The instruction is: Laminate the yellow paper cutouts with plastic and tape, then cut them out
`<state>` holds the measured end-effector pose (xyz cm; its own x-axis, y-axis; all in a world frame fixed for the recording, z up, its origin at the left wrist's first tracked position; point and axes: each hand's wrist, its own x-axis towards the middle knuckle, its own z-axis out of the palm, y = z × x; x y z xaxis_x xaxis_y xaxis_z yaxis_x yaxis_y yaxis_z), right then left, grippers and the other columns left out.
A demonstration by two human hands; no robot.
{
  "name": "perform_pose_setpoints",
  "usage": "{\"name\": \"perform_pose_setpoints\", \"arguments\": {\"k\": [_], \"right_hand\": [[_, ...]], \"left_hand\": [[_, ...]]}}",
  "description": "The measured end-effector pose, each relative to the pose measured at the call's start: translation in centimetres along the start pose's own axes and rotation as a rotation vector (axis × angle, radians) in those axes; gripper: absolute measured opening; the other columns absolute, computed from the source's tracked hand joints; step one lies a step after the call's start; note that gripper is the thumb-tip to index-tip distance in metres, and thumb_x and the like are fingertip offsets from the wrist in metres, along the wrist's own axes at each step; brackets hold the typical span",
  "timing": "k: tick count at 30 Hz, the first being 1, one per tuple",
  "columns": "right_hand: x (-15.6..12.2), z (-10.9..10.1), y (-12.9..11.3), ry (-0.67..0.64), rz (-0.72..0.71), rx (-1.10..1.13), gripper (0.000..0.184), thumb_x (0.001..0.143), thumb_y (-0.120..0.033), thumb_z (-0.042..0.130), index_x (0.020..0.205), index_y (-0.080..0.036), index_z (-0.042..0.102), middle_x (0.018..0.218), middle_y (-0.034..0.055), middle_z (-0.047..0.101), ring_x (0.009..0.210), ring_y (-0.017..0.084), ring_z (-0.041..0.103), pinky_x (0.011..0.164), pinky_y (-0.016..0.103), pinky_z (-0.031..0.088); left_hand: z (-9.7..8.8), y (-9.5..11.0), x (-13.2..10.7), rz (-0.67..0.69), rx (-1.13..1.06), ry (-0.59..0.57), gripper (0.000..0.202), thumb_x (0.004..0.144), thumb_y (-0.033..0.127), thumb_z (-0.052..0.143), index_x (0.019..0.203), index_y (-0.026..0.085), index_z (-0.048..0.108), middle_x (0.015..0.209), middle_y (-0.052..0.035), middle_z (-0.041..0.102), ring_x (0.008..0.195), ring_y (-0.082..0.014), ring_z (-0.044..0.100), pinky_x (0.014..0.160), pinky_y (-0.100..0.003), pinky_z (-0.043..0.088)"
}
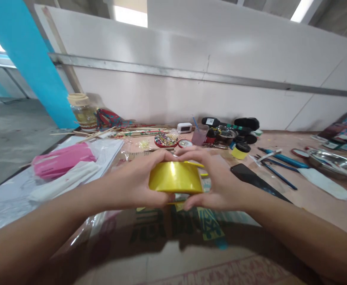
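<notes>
A shiny yellow curved band [176, 177] is held between my two hands, over the middle of the table. My left hand [136, 180] wraps its left end, fingers over the top and thumb along the lower edge. On the right end, my right hand [222, 180] grips in the same way. Thin yellow strips [203, 174] show behind the band near my right fingers. Most of the band's back side is hidden. Beneath lies a printed cardboard sheet [167, 257], with a patterned yellow and dark piece [210, 223] on it.
A pink pouch [63, 160] lies on plastic at the left, near a lidded jar [82, 113]. Behind my hands stand a red dish of beads [166, 139] and a cup [200, 135]. Rightward are a yellow paint jar [240, 151], a phone [259, 184] and a metal bowl [336, 160].
</notes>
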<state>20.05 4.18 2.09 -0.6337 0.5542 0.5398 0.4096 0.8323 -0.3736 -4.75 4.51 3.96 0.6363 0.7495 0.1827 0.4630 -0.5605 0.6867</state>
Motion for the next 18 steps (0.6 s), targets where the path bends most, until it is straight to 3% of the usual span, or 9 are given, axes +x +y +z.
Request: {"name": "perform_pose_setpoints", "arguments": {"k": [2, 5, 12, 18], "right_hand": [[-0.1, 0.4, 0.2, -0.079, 0.131, -0.021, 0.079, 0.073, -0.050, 0.086, 0.140, -0.027, 0.050, 0.130, 0.0125, 0.065, 0.115, 0.033, 0.065, 0.089, 0.045, 0.057], [-0.2, 0.6, -0.3, -0.108, 0.206, -0.094, 0.071, 0.076, -0.043, 0.083, 0.139, -0.028, 0.053, 0.122, 0.0103, 0.070, 0.101, 0.030, 0.069, 0.079, 0.040, 0.057], [0.2, -0.4, -1.8, -0.208, 0.132, -0.195, 0.061, 0.078, -0.045, 0.081, 0.132, -0.027, 0.058, 0.114, 0.0068, 0.074, 0.095, 0.030, 0.071, 0.076, 0.041, 0.054], [0.5, -0.7, -1.4, -0.215, 0.105, -0.194, 0.062, 0.074, -0.047, 0.085, 0.128, -0.028, 0.061, 0.123, 0.0083, 0.072, 0.108, 0.035, 0.068, 0.086, 0.047, 0.054]], "left_hand": [[0.1, 0.4, -0.1, -0.020, -0.062, 0.006, 0.052, 0.075, 0.040, 0.076, 0.122, 0.025, 0.060, 0.106, -0.0056, 0.071, 0.089, -0.0244, 0.068, 0.070, -0.030, 0.052], [-0.1, 0.8, -0.2, -0.073, -0.101, 0.002, 0.048, 0.080, 0.050, 0.071, 0.122, 0.027, 0.063, 0.114, -0.0066, 0.071, 0.097, -0.0279, 0.068, 0.076, -0.034, 0.053], [0.2, 1.3, -0.2, -0.185, -0.096, -0.050, 0.051, 0.077, 0.060, 0.073, 0.111, 0.025, 0.061, 0.104, -0.0057, 0.073, 0.094, -0.0291, 0.070, 0.075, -0.035, 0.053], [0.2, 1.0, -0.3, -0.172, -0.165, -0.078, 0.049, 0.079, 0.051, 0.073, 0.122, 0.028, 0.062, 0.110, -0.0040, 0.073, 0.092, -0.0257, 0.070, 0.070, -0.030, 0.053]]}}
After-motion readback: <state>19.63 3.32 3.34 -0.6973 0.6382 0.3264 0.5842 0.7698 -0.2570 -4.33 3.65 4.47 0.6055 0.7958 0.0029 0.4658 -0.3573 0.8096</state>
